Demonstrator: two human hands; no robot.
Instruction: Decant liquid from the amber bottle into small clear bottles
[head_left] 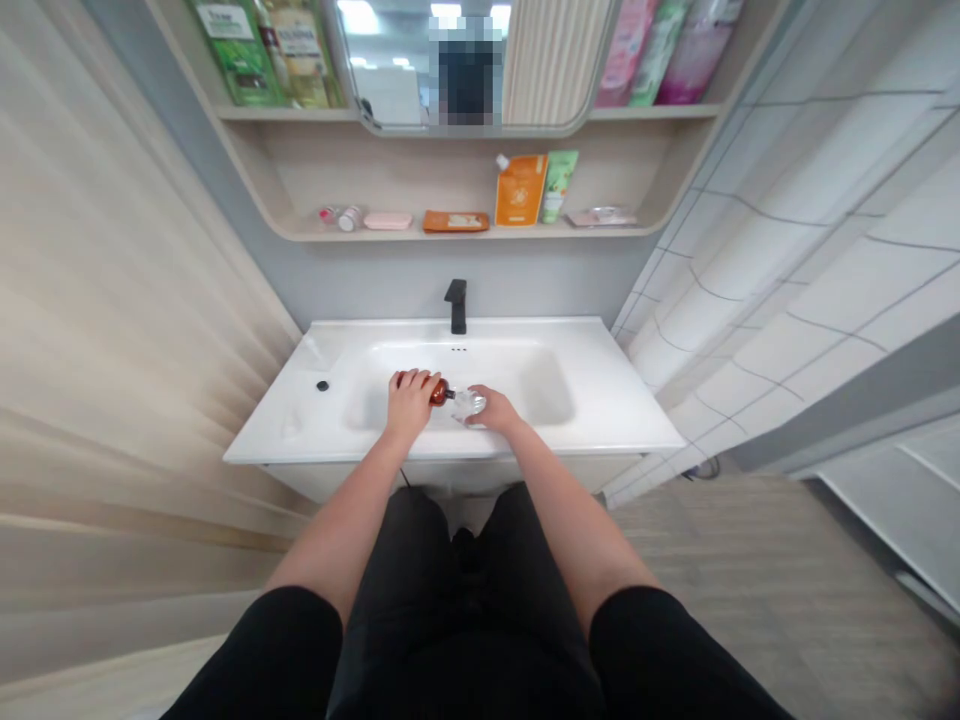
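My left hand point(409, 402) is wrapped around an amber bottle point(438, 392), which lies nearly level with its black neck pointing right. My right hand point(495, 408) has its fingers closed on a clear container point(469, 403), whose exact kind I cannot make out. The bottle's neck is at the container's near side; whether they touch is unclear. Both things are above the white sink basin point(551, 385), near its front edge. Whether any liquid flows between them cannot be seen.
A black faucet point(458, 306) stands behind the basin. On the counter's left are a small black round piece point(322, 385) and a faint clear object point(291, 424). Above, a shelf point(300, 232) bears an orange pouch point(521, 192), a green tube point(558, 186) and soap-like bars.
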